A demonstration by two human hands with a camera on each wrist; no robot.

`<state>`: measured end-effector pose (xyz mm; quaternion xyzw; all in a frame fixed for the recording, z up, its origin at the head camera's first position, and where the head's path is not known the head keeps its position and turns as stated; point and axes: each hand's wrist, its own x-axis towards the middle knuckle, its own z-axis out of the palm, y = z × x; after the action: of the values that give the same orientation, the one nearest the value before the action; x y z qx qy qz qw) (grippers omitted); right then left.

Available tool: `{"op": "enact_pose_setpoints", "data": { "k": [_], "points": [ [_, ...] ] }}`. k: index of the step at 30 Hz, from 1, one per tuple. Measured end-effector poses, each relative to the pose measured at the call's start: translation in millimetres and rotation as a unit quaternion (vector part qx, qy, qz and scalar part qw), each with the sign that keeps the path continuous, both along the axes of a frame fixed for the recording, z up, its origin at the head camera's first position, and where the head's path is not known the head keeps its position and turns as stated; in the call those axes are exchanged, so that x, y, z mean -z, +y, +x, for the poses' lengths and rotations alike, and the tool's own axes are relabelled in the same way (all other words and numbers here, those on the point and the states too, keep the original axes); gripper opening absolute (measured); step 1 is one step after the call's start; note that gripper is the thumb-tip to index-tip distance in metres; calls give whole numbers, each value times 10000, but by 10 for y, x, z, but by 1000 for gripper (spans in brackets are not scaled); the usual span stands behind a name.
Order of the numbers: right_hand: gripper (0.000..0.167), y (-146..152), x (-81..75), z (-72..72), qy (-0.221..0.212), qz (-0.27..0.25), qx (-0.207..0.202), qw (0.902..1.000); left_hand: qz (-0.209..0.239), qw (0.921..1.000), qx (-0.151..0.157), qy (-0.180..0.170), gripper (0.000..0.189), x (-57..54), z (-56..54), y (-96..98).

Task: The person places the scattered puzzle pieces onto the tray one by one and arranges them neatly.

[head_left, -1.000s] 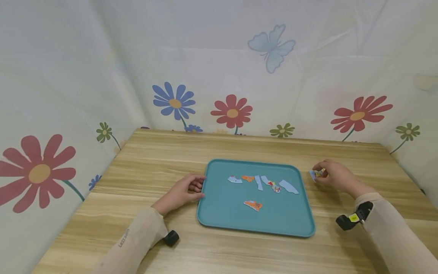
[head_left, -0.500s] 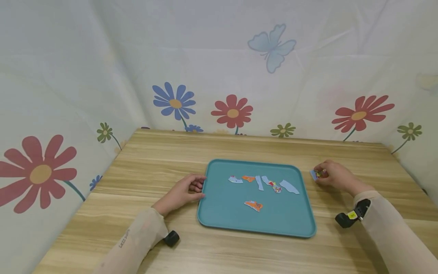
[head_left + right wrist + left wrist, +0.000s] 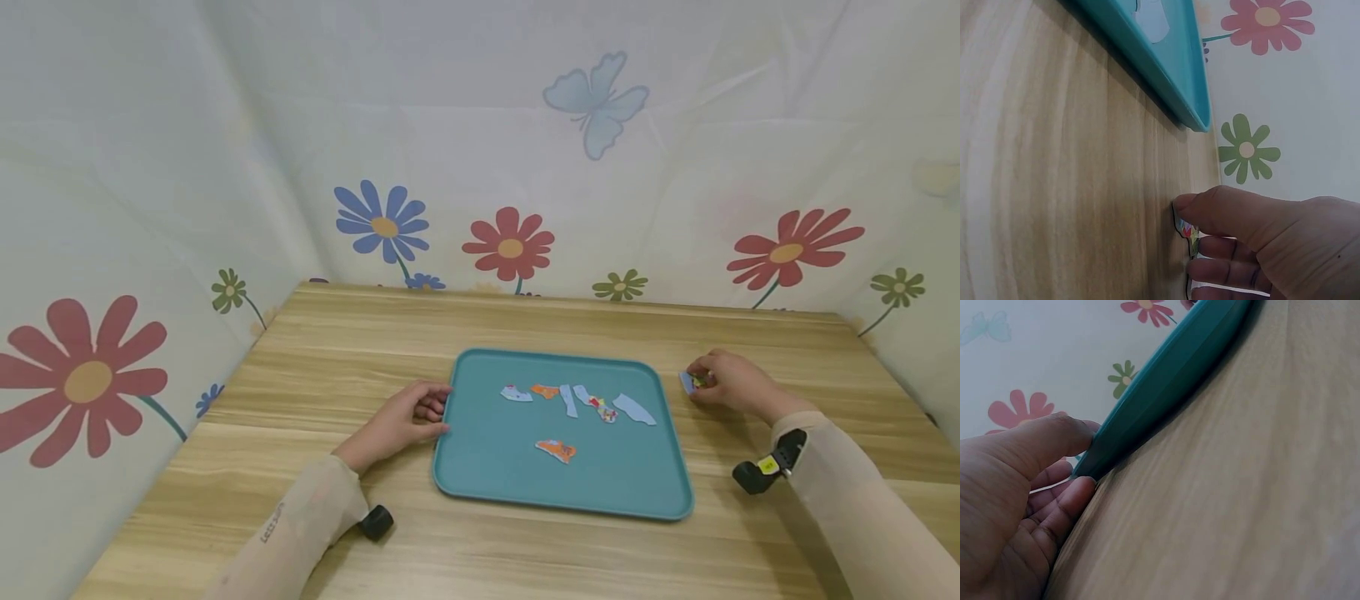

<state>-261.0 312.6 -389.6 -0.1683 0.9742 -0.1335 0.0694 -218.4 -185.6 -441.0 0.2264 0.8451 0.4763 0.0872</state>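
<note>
A teal tray (image 3: 510, 479) lies on the wooden table. My left hand (image 3: 397, 423) is at its left edge; in the left wrist view the thumb is on the rim and a finger sits at the underside, pinching the tray edge (image 3: 1166, 394). To the right of the tray, my right hand (image 3: 738, 387) holds a flat, jagged-edged picture piece (image 3: 687, 382) between thumb and fingers, low over the tabletop. The piece is pale blue with a colourful print (image 3: 1187, 230); the fingers hide much of it.
Several similar pieces lie in the tray: an orange one (image 3: 556, 451) near the front, and a loose row farther back with a pale blue one (image 3: 633, 409) at its right end. A flower-printed cloth (image 3: 450, 150) hangs behind the table (image 3: 352, 333).
The right wrist has shifted slightly left and away, its fingers still on the picture piece. The left hand, the tray and the pieces in it stay in place.
</note>
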Motion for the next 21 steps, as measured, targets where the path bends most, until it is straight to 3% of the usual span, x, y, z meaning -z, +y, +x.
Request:
{"op": "enact_pose_setpoints", "data": {
  "k": [13,21],
  "points": [
    [41,7,-7,14,25,-48,191,9998,-35,10000,11,2,56,15,-18,-6],
    [44,-16,-99,57,337,40,246,9991,-28,9999,-7,120,55,45,-28,-15]
  ]
}}
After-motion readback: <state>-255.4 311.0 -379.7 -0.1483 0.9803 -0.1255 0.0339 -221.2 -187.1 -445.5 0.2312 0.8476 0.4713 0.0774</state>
